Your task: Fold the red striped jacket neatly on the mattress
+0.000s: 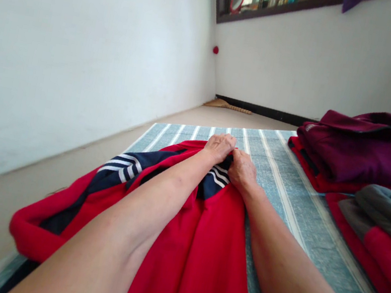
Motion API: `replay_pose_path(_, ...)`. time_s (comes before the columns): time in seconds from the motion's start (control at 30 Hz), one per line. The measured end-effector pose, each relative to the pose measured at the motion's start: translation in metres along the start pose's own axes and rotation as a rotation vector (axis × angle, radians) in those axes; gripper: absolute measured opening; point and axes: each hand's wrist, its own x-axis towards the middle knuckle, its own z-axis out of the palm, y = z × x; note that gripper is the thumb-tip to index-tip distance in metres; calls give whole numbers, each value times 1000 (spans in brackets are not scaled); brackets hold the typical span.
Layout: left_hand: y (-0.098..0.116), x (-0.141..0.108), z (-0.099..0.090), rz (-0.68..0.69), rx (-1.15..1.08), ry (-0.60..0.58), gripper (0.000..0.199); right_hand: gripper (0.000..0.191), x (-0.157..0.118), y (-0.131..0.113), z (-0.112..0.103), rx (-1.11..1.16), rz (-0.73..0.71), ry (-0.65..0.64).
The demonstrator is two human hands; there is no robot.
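A red jacket (pixel 216 241) with navy panels and white stripes lies spread over a blue-green striped mat (pixel 277 176). At its far end, my left hand (pixel 220 147) grips the cloth with closed fingers. Right beside it, my right hand (pixel 243 169) pinches the same edge near the dark collar area. The two hands almost touch, and the fingertips are partly hidden. One sleeve is bent out to the left, and my left forearm covers part of the jacket's middle.
Folded clothes stand at the right: a maroon garment (pixel 354 149) on red ones, and nearer, a grey and red pile (pixel 374 223). White walls border the mat's left and far sides. A straw broom (pixel 225 105) lies in the corner, below a window ledge with a red-framed mirror (pixel 237 1).
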Motion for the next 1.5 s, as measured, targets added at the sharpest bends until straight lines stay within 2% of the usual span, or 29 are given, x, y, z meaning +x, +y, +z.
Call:
replay_pose_path(0.17, 2, -15, -1, 85, 52, 104, 29, 37, 1, 1, 2, -44, -23, -42)
replay_pose_path(0.4, -8, -31, 8, 39, -23, 0, 24, 35, 3, 2, 4, -67, -78, -86)
replay_pose_path(0.63, 7, -46, 4, -34, -45, -99, 27, 29, 3, 6, 6, -52, -82, -100)
replay_pose_path(0.83, 8, -59, 11, -2, -92, -70, 27, 29, 2, 6, 6, -62, -79, -91)
replay_pose_path(0.97, 12, -73, -3, -5, -98, -59, 26, 29, 1, 8, 8, -75, -80, -84)
replay_pose_path(1.1, 24, -113, -26, 65, -120, -21, 23, 31, 2, 9, 9, -92, -62, -90)
replay_pose_path(1.3, 56, -205, -56, 159, -268, -20, 26, 31, -5, -5, -14, -114, -74, -99)
replay_pose_path(1.4, 75, -250, -64, 165, -338, -49, 28, 28, -30, -19, -31, -122, -139, -122)
replay_pose_path(1.5, 92, -287, -70, 141, -387, -60, 30, 29, -72, -31, -45, -119, -218, -159)
